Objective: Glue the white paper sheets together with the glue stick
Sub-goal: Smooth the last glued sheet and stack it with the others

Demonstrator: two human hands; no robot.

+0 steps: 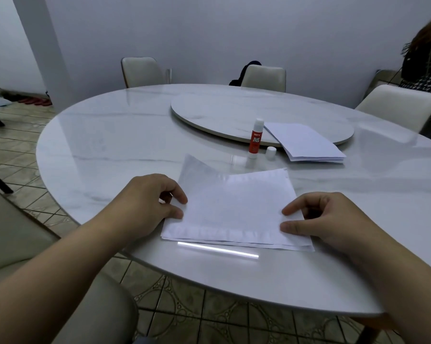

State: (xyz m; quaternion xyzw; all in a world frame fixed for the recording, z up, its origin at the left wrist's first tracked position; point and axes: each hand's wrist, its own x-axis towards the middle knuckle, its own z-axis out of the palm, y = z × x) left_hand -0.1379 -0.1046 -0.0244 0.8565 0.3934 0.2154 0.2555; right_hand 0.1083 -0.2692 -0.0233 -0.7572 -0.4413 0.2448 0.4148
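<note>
1. Large round white marble-look table (110,150) fills the view; tiled floor under it.
2. Round white turntable disc (221,112) sits at the table's centre, past the work area.
3. Cream upholstered chairs around the far rim: one far left (141,72), one centre (264,78) with a dark item draped behind it, one right (398,105). A person in a dark patterned top (425,70) stands at the right edge, only partly in view.
4. Near stack of white paper sheets (234,209) lies flat near the table's front edge, between the two hands. Top sheet skewed against those below; lower edges show offset along the front.
5. Second pile of white paper sheets (306,142) rests partly on the turntable rim, partly on the table, well apart from the near stack.
6. Left hand (147,202): fingers curled, thumb and forefinger tips on the stack's left edge, pinching it.
7. Right hand (326,219): fingers curled, thumb and forefinger tips on the stack's right edge, pinching it.
8. Red-and-white glue stick (255,140) stands upright, uncapped, just left of the second pile, beyond the near stack. Nothing lies between it and the hands but the paper.
9. Small white cap (271,152) stands on the table just right of the glue stick.
</note>
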